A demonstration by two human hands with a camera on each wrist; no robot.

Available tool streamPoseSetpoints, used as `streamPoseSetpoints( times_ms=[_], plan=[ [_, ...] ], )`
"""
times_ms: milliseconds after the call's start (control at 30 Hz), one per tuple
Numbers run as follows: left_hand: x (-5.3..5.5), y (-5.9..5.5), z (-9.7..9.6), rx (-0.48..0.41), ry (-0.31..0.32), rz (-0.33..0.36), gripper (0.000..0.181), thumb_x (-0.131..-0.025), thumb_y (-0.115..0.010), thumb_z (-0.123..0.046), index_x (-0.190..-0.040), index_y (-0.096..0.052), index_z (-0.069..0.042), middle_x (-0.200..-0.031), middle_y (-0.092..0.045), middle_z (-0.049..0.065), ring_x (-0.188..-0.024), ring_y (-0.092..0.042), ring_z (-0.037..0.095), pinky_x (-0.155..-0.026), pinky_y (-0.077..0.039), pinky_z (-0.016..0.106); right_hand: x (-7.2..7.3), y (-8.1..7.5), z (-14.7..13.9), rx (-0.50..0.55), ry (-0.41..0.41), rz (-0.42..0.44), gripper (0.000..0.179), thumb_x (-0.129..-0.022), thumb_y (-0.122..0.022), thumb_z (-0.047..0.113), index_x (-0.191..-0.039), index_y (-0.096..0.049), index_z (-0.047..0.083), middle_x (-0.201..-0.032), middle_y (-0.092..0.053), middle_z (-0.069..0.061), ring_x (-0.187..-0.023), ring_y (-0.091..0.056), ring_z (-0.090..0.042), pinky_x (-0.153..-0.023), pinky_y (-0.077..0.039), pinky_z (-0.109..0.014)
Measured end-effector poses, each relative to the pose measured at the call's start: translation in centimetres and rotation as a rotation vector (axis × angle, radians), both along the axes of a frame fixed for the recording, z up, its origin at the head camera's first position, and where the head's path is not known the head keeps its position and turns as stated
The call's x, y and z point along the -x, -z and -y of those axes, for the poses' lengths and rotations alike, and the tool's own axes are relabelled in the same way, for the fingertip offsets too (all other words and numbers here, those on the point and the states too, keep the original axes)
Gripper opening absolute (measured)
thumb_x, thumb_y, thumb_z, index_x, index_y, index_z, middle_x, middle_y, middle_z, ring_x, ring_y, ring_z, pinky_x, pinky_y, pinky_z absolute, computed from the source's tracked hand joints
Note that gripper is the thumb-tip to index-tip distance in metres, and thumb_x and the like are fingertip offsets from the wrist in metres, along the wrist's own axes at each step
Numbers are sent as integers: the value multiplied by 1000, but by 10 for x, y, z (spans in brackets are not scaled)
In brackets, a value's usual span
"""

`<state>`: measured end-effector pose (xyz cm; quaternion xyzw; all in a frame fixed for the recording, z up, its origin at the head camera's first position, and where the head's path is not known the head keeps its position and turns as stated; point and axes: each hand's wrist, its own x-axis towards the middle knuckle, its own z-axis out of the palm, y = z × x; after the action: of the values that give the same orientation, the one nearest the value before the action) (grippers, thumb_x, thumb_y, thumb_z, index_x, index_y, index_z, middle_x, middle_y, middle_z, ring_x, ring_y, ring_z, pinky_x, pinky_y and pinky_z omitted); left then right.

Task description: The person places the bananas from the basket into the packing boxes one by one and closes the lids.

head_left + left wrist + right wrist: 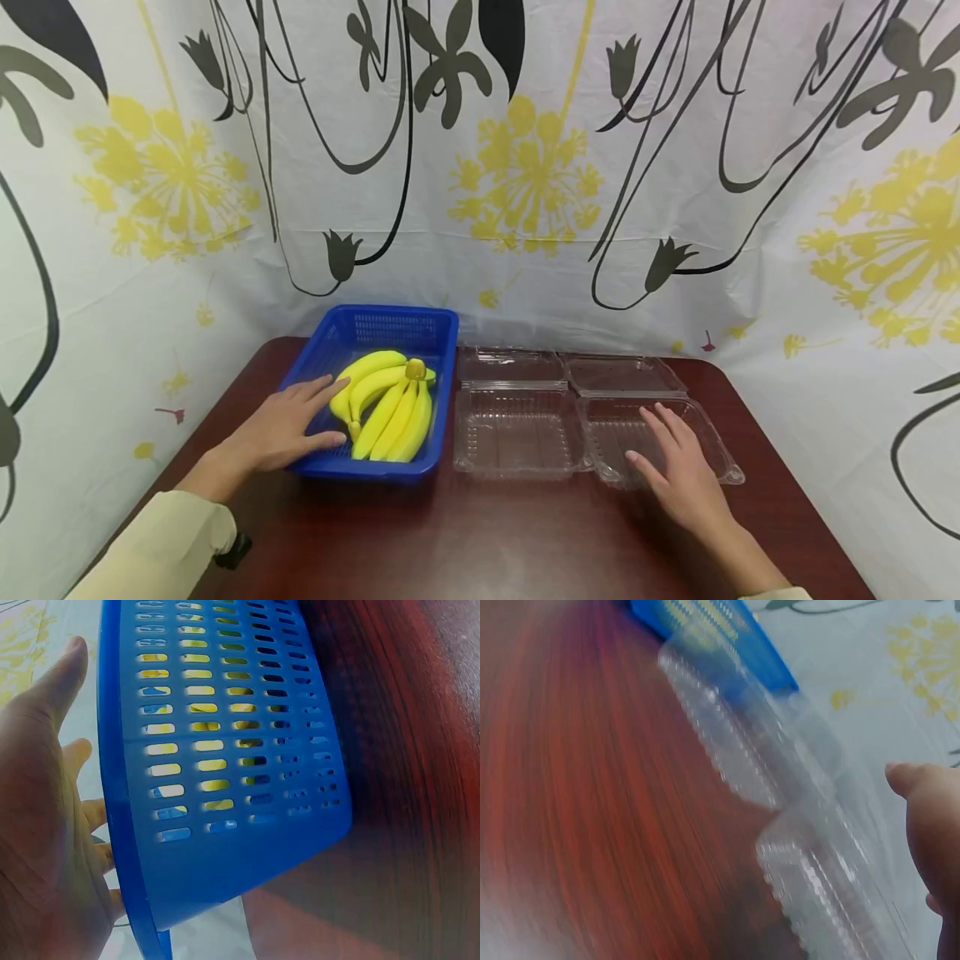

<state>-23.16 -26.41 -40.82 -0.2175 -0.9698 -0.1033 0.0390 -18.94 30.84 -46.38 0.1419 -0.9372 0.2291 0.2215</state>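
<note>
Yellow bananas lie in a blue plastic basket at the left of the table. My left hand hovers over the basket's left side, fingers spread and holding nothing, with fingertips close to the bananas. In the left wrist view that hand is beside the slotted wall of the basket. My right hand is over the front of the right clear plastic clamshell container, fingers extended and empty. Another clear clamshell container stands between it and the basket. Both containers have their lids folded back.
The dark red-brown table has rounded back corners. A white curtain with flower prints hangs right behind the basket and containers, and on both sides. The two containers stand side by side, edges meeting.
</note>
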Motion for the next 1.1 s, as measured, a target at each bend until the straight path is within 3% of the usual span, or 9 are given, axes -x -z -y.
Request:
streamPoseSetpoints(
  times_ms=[200,300,500,633,833,933,1100],
  plan=[
    [0,-1,-7,-88,-8,62,85,-87,-50,-70,-154,-32,-20,-148,-39,18,-131,-39,43,-100,-32,66,-1,-1,22,147,-5,-67,66,-86,-75,15,-145,-44,8,-146,-40,-20,-130,-35,-46,-95,-32,-66],
    [2,0,-11,-112,-1,92,84,-88,-51,-68,-154,-30,-22,-149,-38,18,-131,-39,44,-100,-33,65,-3,-3,34,204,-20,-77,62,-87,-74,12,-142,-47,6,-141,-45,-20,-126,-43,-42,-93,-39,-60],
    [6,2,-16,-208,10,184,83,-90,-59,-58,-156,-23,-23,-152,-32,18,-135,-34,42,-103,-31,64,-6,-3,59,351,1,-4,54,-90,-71,12,-140,-50,8,-129,-57,-18,-109,-59,-35,-74,-54,-46],
    [8,0,-22,-331,7,293,89,-88,-63,-55,-157,-18,-22,-153,-28,20,-131,-38,41,-101,-33,63,-5,-4,74,462,36,31,52,-89,-71,11,-138,-51,8,-123,-62,-16,-110,-60,-32,-74,-54,-33],
    [12,-3,-28,-412,-14,396,94,-87,-67,-51,-157,-14,-20,-151,-28,23,-117,-52,39,-94,-42,60,-8,-9,95,795,20,180,53,-93,-65,6,-142,-44,6,-138,-50,-18,-123,-50,-34,-85,-43,-10],
    [15,-2,-29,-453,16,435,94,-88,-70,-40,-157,-10,-16,-151,-23,26,-114,-54,40,-94,-43,58,-9,-7,103,879,37,217,56,-93,-63,4,-144,-41,6,-142,-44,-21,-129,-43,-33,-91,-40,-13],
    [20,0,-32,-526,22,491,97,-89,-72,-27,-157,-4,-12,-149,-19,32,-111,-57,41,-91,-46,55,-13,-3,117,957,48,235,60,-92,-63,2,-146,-38,7,-146,-40,-19,-135,-36,-29,-104,-36,-30]
  ],
)
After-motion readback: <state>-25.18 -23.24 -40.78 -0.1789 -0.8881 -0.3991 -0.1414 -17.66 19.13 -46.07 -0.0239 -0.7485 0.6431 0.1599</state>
